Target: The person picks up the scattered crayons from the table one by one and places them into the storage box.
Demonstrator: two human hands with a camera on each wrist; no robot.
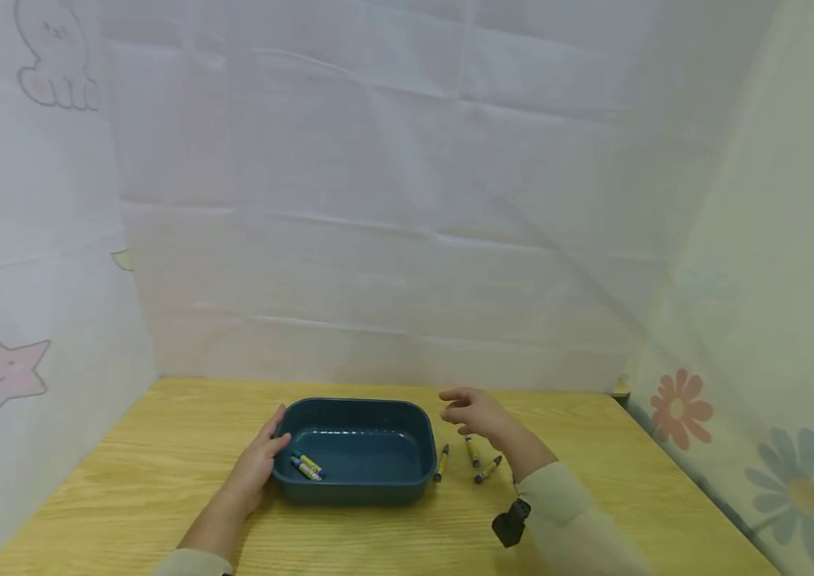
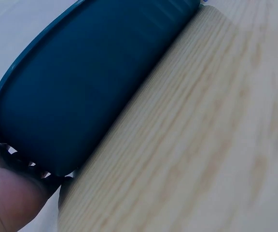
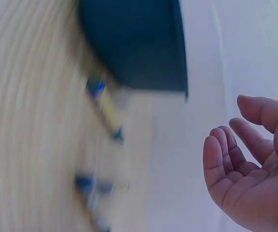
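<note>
Bare and loosely spread, the right hand [image 1: 475, 414] hovers empty above three yellow-and-blue wax crayons [image 1: 474, 451] on the pale wooden table [image 1: 126, 480], while the left hand [image 1: 257, 464] braces the dark teal plastic tray [image 1: 421, 472], seemingly steadying it around two more crayons [image 1: 306, 466].

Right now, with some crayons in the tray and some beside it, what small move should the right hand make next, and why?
Probably lower the right hand onto the nearest crayon and pinch it. That hand hovers empty, three crayons lie on the table right of the blue tray, and the left hand steadies the tray.
</note>
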